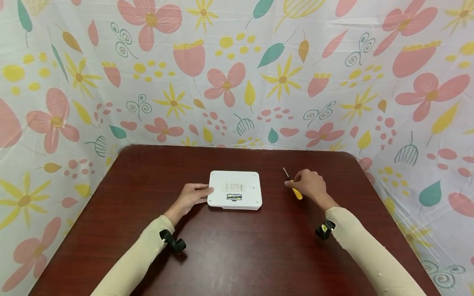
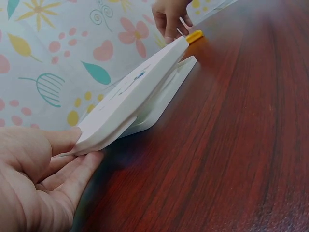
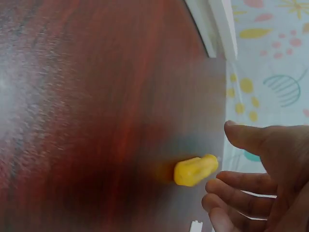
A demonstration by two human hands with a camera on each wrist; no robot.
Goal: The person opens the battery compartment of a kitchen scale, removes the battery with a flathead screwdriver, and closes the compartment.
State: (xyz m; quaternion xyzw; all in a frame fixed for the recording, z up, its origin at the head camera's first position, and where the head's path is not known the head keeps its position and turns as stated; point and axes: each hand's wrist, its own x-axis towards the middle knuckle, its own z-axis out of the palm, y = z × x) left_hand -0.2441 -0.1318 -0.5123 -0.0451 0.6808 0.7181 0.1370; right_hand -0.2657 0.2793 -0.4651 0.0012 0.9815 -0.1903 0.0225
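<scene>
With my left hand (image 1: 190,197) steadying the white scale (image 1: 235,190) lying face-down mid-worktop (image 1: 237,255), fingers resting at its left edge, I bring my loosely spread, empty right hand (image 1: 310,185) over the yellow-handled screwdriver (image 1: 295,191) just beside it, aiming to pinch the handle squarely.

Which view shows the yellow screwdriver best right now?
The head view: the screwdriver shows shaft and yellow handle under the right hand. The right wrist view shows only its blurred handle; the left wrist view only a yellow tip.
</scene>
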